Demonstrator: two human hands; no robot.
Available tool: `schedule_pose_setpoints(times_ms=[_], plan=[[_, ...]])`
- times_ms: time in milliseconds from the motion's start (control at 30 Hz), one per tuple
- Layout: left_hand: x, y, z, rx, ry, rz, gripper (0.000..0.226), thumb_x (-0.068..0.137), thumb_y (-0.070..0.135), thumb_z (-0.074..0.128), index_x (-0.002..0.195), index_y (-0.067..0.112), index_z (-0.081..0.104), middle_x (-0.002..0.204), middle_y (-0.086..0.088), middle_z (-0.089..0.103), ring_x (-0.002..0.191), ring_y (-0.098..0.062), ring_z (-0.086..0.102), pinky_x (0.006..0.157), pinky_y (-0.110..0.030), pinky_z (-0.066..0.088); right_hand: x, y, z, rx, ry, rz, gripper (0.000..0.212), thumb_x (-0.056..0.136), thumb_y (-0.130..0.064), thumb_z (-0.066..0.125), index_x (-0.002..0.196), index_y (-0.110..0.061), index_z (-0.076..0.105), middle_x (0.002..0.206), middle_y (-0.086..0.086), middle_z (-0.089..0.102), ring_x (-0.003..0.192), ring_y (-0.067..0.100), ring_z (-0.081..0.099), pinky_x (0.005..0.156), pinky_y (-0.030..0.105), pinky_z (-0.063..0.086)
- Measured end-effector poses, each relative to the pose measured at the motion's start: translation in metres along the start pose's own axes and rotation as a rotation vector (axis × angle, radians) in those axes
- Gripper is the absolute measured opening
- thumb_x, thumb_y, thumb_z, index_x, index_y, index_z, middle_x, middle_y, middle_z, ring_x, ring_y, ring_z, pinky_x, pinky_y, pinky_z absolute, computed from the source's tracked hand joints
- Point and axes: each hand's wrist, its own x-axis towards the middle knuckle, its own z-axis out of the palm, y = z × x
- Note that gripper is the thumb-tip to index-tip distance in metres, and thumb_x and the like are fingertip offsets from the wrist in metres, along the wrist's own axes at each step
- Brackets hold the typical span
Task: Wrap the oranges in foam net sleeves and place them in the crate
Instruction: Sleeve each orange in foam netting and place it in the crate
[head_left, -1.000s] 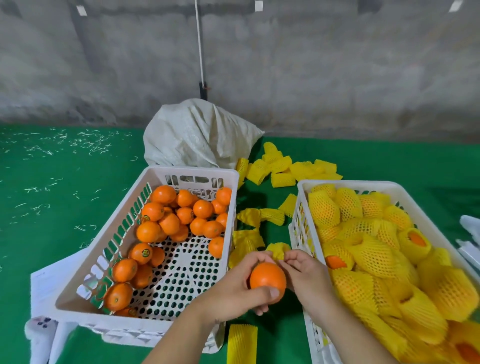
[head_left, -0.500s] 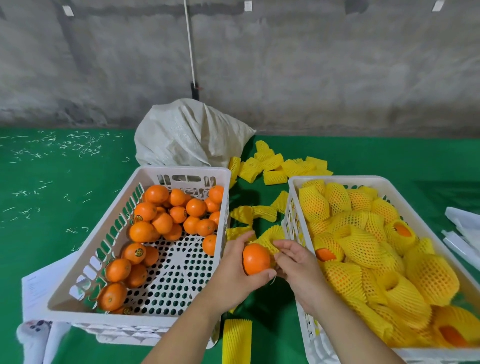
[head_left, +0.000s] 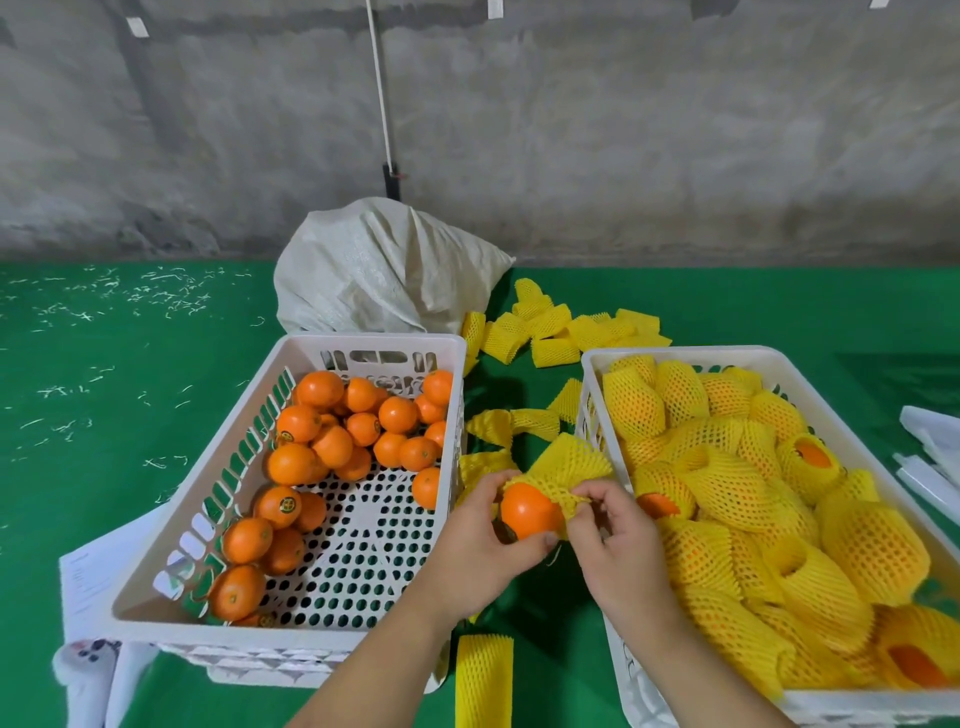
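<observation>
My left hand (head_left: 480, 540) grips a bare orange (head_left: 530, 512) in the gap between two white crates. A yellow foam net sleeve (head_left: 563, 467) is stretched over the orange's far side, and my right hand (head_left: 618, 535) pinches its near edge. The left crate (head_left: 208, 483) holds several unwrapped oranges (head_left: 358, 421). The right crate (head_left: 597, 364) is piled with several sleeve-wrapped oranges (head_left: 727, 478).
Loose yellow sleeves (head_left: 556, 332) lie on the green mat behind and between the crates; one sleeve (head_left: 483, 680) lies by my left forearm. A white woven sack (head_left: 384, 275) stands behind the left crate. White paper (head_left: 88, 582) lies at left, white items (head_left: 930, 447) at right.
My right hand has picked up a yellow sleeve and drawn it onto the far side of the orange, which my left hand still holds.
</observation>
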Motion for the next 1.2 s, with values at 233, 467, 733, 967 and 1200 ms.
schedule_pose_setpoints(times_ms=[233, 467, 733, 967, 1200], plan=[[0.0, -0.002, 0.011, -0.2, 0.057, -0.08, 0.076, 0.081, 0.08, 0.07, 0.142, 0.046, 0.041, 0.123, 0.015, 0.067, 0.113, -0.007, 0.068, 0.094, -0.027, 0.056, 0.002, 0.006, 0.008, -0.12, -0.171, -0.052, 0.04, 0.096, -0.058, 0.05, 0.133, -0.044, 0.056, 0.122, -0.022, 0.059, 0.116, 0.006, 0.06, 0.092, 0.028, 0.055], [-0.004, -0.007, 0.011, -0.215, -0.102, -0.096, 0.069, 0.086, 0.069, 0.072, 0.143, 0.055, 0.037, 0.12, 0.003, 0.066, 0.098, -0.021, 0.073, 0.089, -0.041, 0.062, 0.013, 0.01, 0.002, 0.136, -0.066, 0.175, 0.017, 0.1, -0.038, 0.062, 0.112, -0.042, 0.072, 0.112, -0.014, 0.071, 0.107, 0.009, 0.068, 0.095, 0.042, 0.057], [0.001, -0.006, 0.012, -0.202, 0.097, -0.029, 0.057, 0.08, 0.055, 0.083, 0.126, 0.051, 0.05, 0.113, 0.026, 0.065, 0.091, -0.012, 0.075, 0.078, -0.025, 0.059, 0.004, 0.004, 0.002, -0.055, 0.054, -0.048, 0.014, 0.101, -0.039, 0.053, 0.107, -0.042, 0.066, 0.103, -0.019, 0.068, 0.098, 0.012, 0.067, 0.082, 0.038, 0.059], [0.001, 0.002, 0.014, -0.262, 0.183, -0.078, 0.055, 0.077, 0.075, 0.077, 0.117, 0.05, 0.051, 0.102, 0.012, 0.07, 0.069, -0.016, 0.071, 0.059, -0.027, 0.056, 0.004, 0.003, 0.008, -0.077, -0.167, 0.079, 0.034, 0.097, -0.057, 0.054, 0.128, -0.041, 0.057, 0.114, -0.023, 0.062, 0.11, 0.001, 0.062, 0.087, 0.021, 0.055], [-0.005, 0.001, 0.015, -0.006, 0.067, 0.045, 0.063, 0.079, 0.071, 0.078, 0.134, 0.06, 0.048, 0.124, 0.024, 0.063, 0.113, -0.002, 0.066, 0.089, -0.019, 0.055, 0.006, 0.003, 0.004, -0.169, -0.059, 0.088, 0.021, 0.105, -0.037, 0.048, 0.111, -0.03, 0.067, 0.102, -0.013, 0.065, 0.099, 0.005, 0.062, 0.086, 0.035, 0.058]])
